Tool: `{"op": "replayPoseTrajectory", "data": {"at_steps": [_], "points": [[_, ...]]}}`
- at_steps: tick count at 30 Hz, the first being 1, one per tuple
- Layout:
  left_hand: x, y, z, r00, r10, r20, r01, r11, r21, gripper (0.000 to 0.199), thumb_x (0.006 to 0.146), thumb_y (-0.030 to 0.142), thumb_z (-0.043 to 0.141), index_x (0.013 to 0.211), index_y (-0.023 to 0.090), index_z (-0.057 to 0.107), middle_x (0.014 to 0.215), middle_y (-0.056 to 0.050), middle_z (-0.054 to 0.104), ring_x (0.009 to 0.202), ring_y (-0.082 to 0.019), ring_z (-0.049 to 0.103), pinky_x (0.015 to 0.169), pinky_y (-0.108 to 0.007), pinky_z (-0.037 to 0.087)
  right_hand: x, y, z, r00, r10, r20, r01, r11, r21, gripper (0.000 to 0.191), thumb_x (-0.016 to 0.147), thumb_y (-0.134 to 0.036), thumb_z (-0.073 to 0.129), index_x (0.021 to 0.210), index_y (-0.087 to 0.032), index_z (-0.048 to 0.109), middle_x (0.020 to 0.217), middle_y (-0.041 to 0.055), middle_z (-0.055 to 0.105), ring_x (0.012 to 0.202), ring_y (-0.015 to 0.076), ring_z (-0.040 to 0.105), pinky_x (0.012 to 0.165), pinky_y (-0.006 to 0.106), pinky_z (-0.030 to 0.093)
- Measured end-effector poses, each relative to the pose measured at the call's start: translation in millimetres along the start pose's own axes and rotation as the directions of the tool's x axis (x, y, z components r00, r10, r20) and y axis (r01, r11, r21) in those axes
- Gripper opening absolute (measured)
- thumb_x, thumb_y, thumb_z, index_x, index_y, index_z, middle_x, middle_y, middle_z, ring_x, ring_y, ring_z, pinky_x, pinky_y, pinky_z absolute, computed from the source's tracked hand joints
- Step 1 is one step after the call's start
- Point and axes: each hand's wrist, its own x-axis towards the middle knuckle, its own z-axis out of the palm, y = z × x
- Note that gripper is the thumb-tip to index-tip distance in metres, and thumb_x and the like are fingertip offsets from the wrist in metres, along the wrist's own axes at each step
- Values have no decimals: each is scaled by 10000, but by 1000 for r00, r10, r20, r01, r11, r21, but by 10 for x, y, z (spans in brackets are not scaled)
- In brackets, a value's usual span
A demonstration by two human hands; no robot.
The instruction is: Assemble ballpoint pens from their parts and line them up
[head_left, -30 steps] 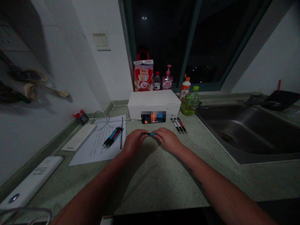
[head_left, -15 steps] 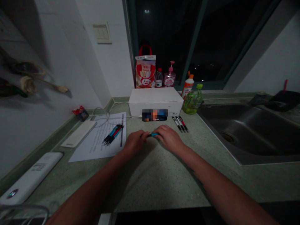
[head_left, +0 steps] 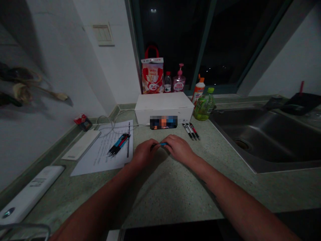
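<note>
A blue and black pen (head_left: 163, 144) spans the gap between my two hands, just above the countertop. My left hand (head_left: 145, 152) is closed round its dark end. The fingers of my right hand (head_left: 179, 147) are wrapped over the blue end and hide part of it. To the left, several blue, red and black pens (head_left: 119, 144) lie bunched on a printed sheet of paper (head_left: 100, 162). Right of my hands, three pens (head_left: 191, 131), two of them silver-white and one red, rest side by side on the counter.
A phone (head_left: 163, 123) with a cable leans on a white box (head_left: 164, 102). Behind stand a red bag (head_left: 152, 77), a pump bottle (head_left: 179, 80) and a green bottle (head_left: 205, 105). The sink (head_left: 250, 134) is at right. White flat objects (head_left: 81, 144) lie along the left wall.
The view has shifted slightly. My left fingers have moved along the pen, and less of it shows between my hands. Both hands still hold it.
</note>
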Motion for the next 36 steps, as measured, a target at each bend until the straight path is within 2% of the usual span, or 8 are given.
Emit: {"op": "replayPoseTrajectory", "data": {"at_steps": [4, 9, 11, 21, 26, 29, 32, 36], "points": [[-1, 21, -8, 998, -27, 55, 24, 998, 50, 260, 1039, 318, 549, 955, 209, 769, 871, -80, 805, 825, -254, 737, 806, -370, 544, -7, -11, -15, 1000, -6, -3, 7, 1000, 6, 169, 1030, -141, 633, 1124, -180, 768, 1110, 103, 746, 1099, 254, 680, 975, 380, 526], [-7, -24, 33, 1000, 9, 25, -8, 1000, -19, 161, 981, 280, 661, 1103, 232, 755, 1044, -70, 828, 941, -258, 756, 837, -359, 555, -18, -36, -24, 1000, 2, 1, -2, 999, 48, 212, 1043, -143, 589, 1133, -215, 767, 1119, 97, 745, 1101, 258, 678, 976, 379, 525], [-3, -33, 38, 999, 14, 29, -14, 1000, -3, 164, 965, 252, 677, 1107, 237, 758, 1047, -69, 828, 945, -260, 757, 832, -361, 556, -17, -39, -11, 1000, 14, 2, -14, 998, 56, 214, 1050, -161, 581, 1133, -220, 769, 1111, 99, 745, 1091, 268, 683, 960, 385, 533], [-11, 48, -9, 993, 4, 122, -20, 991, 132, 296, 1067, 310, 521, 1012, 191, 787, 973, -110, 815, 920, -272, 738, 836, -373, 525, -10, -47, -31, 1000, -6, -5, 6, 1000, 11, 172, 1048, -167, 614, 1108, -190, 773, 1097, 101, 756, 1093, 256, 692, 964, 367, 529], [-1, -1, 38, 998, 52, 37, -54, 998, 41, 185, 1002, 240, 619, 1079, 230, 786, 1100, -97, 819, 1015, -286, 746, 909, -393, 558, -12, -34, 11, 1000, 2, 17, -2, 1000, 4, 196, 1063, -226, 624, 1192, -215, 771, 1131, 99, 770, 1098, 261, 705, 968, 378, 542], [5, -27, 49, 998, 67, 1, -67, 998, 22, 195, 972, 200, 647, 1112, 232, 779, 1105, -78, 813, 1010, -265, 747, 937, -384, 571, -4, -40, 21, 999, 24, 43, -23, 1000, -10, 207, 1080, -240, 602, 1183, -224, 781, 1112, 93, 781, 1088, 258, 713, 965, 374, 542], [5, -22, 44, 999, 44, 1, -44, 998, 42, 190, 975, 205, 648, 1103, 226, 787, 1079, -76, 813, 995, -260, 749, 928, -384, 577, 4, -58, 3, 997, 32, 70, -30, 999, -35, 209, 1083, -239, 594, 1155, -203, 787, 1096, 97, 776, 1085, 256, 706, 967, 382, 542], [0, 13, 32, 999, 28, 32, -30, 998, 58, 192, 1011, 256, 616, 1061, 221, 798, 1078, -91, 822, 1008, -280, 751, 904, -400, 571, 0, -75, -28, 1000, 19, 21, -18, 999, -50, 179, 1058, -192, 621, 1134, -208, 782, 1091, 93, 767, 1091, 255, 701, 969, 381, 538]]}}
